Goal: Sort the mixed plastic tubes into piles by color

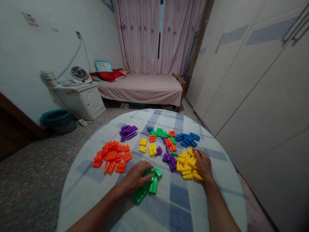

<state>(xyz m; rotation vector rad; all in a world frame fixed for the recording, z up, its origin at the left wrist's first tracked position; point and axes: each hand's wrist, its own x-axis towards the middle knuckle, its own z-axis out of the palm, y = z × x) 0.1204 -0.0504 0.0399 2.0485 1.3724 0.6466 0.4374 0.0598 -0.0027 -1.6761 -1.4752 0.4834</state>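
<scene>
Coloured plastic blocks lie sorted in heaps on a round table with a blue-checked cloth. My left hand rests on the green pile near the table's front, fingers curled over several green blocks. My right hand lies on the right side of the yellow pile, fingers bent down onto the blocks. An orange pile lies at the left, a purple pile farther back, a blue pile at the back right. Mixed blocks sit in the middle.
Beyond the table stand a bed with a pink cover, a white bedside cabinet carrying a small fan, and a teal basin on the floor. White wardrobe doors line the right side.
</scene>
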